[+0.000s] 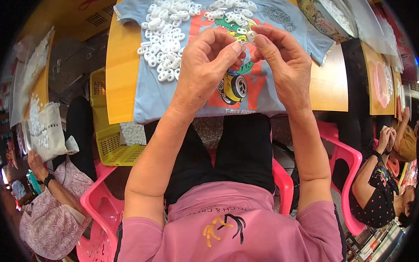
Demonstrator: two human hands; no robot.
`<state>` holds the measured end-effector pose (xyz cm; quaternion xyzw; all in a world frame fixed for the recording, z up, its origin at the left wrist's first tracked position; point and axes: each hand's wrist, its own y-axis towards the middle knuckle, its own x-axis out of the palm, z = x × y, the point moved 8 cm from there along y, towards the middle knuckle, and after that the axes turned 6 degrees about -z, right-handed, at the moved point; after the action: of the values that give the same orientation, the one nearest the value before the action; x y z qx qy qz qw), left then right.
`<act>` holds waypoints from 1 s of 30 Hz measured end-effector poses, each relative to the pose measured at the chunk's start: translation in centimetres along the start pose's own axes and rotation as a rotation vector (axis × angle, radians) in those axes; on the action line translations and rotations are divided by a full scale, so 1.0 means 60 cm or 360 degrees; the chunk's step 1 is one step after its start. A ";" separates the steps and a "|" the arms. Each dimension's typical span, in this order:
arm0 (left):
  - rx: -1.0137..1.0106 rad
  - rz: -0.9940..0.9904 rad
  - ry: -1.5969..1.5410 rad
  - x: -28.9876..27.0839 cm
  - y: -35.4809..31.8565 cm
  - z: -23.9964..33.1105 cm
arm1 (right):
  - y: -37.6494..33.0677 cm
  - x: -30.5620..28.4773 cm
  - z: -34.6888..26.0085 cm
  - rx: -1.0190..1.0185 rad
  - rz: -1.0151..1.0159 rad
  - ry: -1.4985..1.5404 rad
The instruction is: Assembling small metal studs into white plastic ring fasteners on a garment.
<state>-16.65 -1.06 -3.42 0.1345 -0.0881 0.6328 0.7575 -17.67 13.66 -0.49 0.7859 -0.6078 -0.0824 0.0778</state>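
My right hand pinches a small white plastic two-hole piece between thumb and fingers. Close beside it, my left hand is closed in a pinch at the fingertips; a tiny shiny bit seems to show there, too small to name. Both hands are raised over a blue printed T-shirt spread on the table. A big heap of similar white two-hole pieces lies on the shirt to the left, and more white pieces lie beyond my hands. Small grey metal bits form a pile at the far right.
A round tin holding white pieces stands at the table's far right. A yellow plastic crate is below the table's left edge. Co-workers sit on both sides, on pink chairs; one wears a patterned top.
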 end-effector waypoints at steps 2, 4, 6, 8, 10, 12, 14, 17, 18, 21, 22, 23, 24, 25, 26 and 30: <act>-0.0020 0.0012 0.0025 -0.001 0.000 0.000 | 0.000 0.000 -0.001 0.0006 -0.0002 -0.0009; -0.0014 0.0011 0.0038 -0.002 0.000 -0.001 | -0.001 0.001 0.001 0.0032 -0.0013 -0.0034; -0.0008 0.0011 0.0051 -0.002 0.000 -0.001 | -0.001 0.003 -0.002 0.0047 -0.0007 -0.0056; -0.0002 0.0027 0.0015 -0.002 0.000 0.000 | -0.001 0.005 -0.001 0.0061 0.0001 -0.0078; -0.0009 0.0028 0.0009 -0.003 0.000 0.000 | -0.002 0.005 -0.006 -0.0011 0.0015 -0.0105; -0.0016 0.0030 0.0003 -0.004 0.000 -0.001 | -0.002 0.007 -0.006 -0.0018 0.0011 -0.0108; -0.0016 0.0026 0.0011 -0.003 0.001 -0.001 | -0.001 0.007 -0.005 -0.0024 0.0008 -0.0112; -0.0021 0.0038 -0.0005 -0.005 0.000 -0.001 | -0.001 0.009 -0.004 -0.0096 0.0007 -0.0132; -0.0020 0.0039 -0.0004 -0.005 0.000 -0.001 | -0.002 0.010 -0.008 -0.0135 0.0016 -0.0230; -0.0008 0.0043 0.0008 -0.006 0.001 -0.002 | -0.002 0.010 -0.012 -0.0198 0.0029 -0.0334; -0.0007 0.0046 0.0009 -0.005 0.001 -0.002 | -0.002 0.009 -0.014 -0.0222 0.0033 -0.0340; -0.0007 0.0050 0.0011 -0.005 0.001 -0.002 | -0.002 0.009 -0.016 -0.0222 0.0031 -0.0340; -0.0007 0.0052 0.0010 -0.006 0.001 -0.002 | -0.003 0.007 -0.008 -0.0094 0.0033 -0.0209; 0.0002 0.0046 0.0019 -0.006 0.001 -0.002 | -0.003 0.006 0.001 0.0034 0.0034 -0.0077; 0.0011 0.0039 0.0028 -0.005 0.001 -0.001 | -0.003 0.006 0.001 0.0034 0.0030 -0.0076; 0.0009 0.0058 0.0014 -0.005 0.000 0.001 | 0.000 -0.002 0.015 0.0102 0.0077 0.0169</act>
<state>-16.72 -1.34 -3.48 0.1323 -0.0853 0.6472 0.7459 -17.88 13.74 -1.39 0.7763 -0.6241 -0.0193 0.0868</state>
